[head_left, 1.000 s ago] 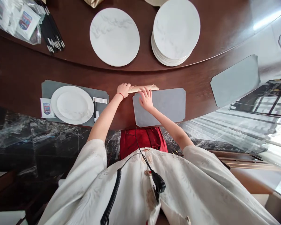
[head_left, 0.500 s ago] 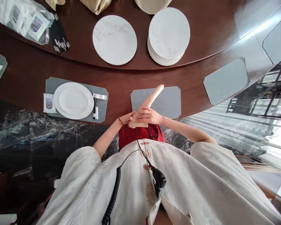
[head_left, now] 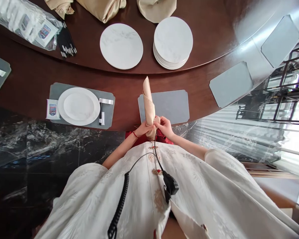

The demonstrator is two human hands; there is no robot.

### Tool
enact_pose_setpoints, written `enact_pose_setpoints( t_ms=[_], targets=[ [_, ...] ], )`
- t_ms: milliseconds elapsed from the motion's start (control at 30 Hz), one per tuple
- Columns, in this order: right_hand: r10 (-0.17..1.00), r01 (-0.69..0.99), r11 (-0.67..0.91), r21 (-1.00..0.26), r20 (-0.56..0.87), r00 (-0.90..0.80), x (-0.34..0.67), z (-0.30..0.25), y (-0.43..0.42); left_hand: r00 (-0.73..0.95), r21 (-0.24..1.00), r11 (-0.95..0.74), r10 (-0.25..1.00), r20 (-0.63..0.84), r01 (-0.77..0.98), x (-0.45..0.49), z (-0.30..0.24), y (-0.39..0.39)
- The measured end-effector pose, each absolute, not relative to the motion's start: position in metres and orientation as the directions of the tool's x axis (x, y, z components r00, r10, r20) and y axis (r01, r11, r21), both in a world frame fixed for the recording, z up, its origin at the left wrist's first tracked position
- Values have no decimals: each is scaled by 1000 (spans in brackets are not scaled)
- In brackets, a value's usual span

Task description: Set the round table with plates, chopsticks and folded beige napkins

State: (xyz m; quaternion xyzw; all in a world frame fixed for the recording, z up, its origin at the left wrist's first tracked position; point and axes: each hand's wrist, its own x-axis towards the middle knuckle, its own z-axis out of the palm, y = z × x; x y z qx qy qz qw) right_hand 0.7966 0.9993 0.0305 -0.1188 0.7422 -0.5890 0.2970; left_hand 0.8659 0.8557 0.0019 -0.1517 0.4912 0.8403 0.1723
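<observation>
A beige satin cloth napkin [head_left: 149,105], rolled into a tapering tube, points away from me above the left part of a grey placemat [head_left: 173,105]. My left hand [head_left: 145,128] is wrapped round its lower part, close to my body. On the right side, my right hand [head_left: 163,127] pinches a fold of the same napkin with thumb and fingers. The napkin's lower end shows below my hands, partly covered by the fingers.
On the raised round top stand a stack of white plates [head_left: 173,41] and a white plate [head_left: 121,46]. Left are a set placemat [head_left: 109,114] with plates [head_left: 79,106], black chopsticks [head_left: 67,41] and bagged packets [head_left: 43,33]. More beige cloth [head_left: 102,8] lies behind.
The napkin has swung from slanting right to pointing nearly straight away from me. My right hand has gone from lying across it to pinching its right side.
</observation>
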Motion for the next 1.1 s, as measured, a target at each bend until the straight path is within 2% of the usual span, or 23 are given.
enact_pose_setpoints(
  t_ms=[67,133,300,367,400,467,567,633,700,800,900,1033,1100],
  targets=[
    [-504,56,302,-952,-209,-838,802,32,1000,-920,812,-434,141,-366,-390,867,9,857],
    [-534,-49,355,-934,-160,-830,805,33,1003,-929,831,-416,146,-339,-369,868,13,857],
    [-745,-317,381,-868,-86,-661,803,34,1012,-901,795,-428,139,-412,-429,874,10,858],
    [-775,-365,395,-843,-93,-626,801,33,1013,-880,761,-458,120,-460,-460,876,7,860],
    [-752,-334,419,-844,-117,-649,801,32,1012,-873,749,-470,110,-476,-467,877,7,861],
    [-630,-158,468,-870,-202,-750,803,31,1011,-867,758,-461,53,-495,-461,877,9,864],
    [-446,166,437,-884,-373,-813,808,29,1011,-843,837,-364,-201,-499,-409,876,13,869],
    [-457,233,391,-890,-408,-791,809,30,1017,-782,865,-303,-381,-494,-399,875,13,870],
    [-598,130,382,-915,-352,-720,808,33,1028,-745,857,-285,-423,-515,-430,873,9,867],
    [-832,-230,367,-902,-207,-515,803,39,1046,-801,839,-238,-259,-540,-489,870,5,859],
    [-901,-495,350,-795,-140,-411,797,41,1056,-874,866,-177,-53,-483,-468,865,8,853],
    [-920,-617,342,-709,-118,-374,791,41,1060,-894,889,-138,175,-412,-437,857,14,854],
    [-936,-641,303,-705,-93,-341,789,44,1063,-899,903,-99,185,-396,-419,855,14,859]
  ],
)
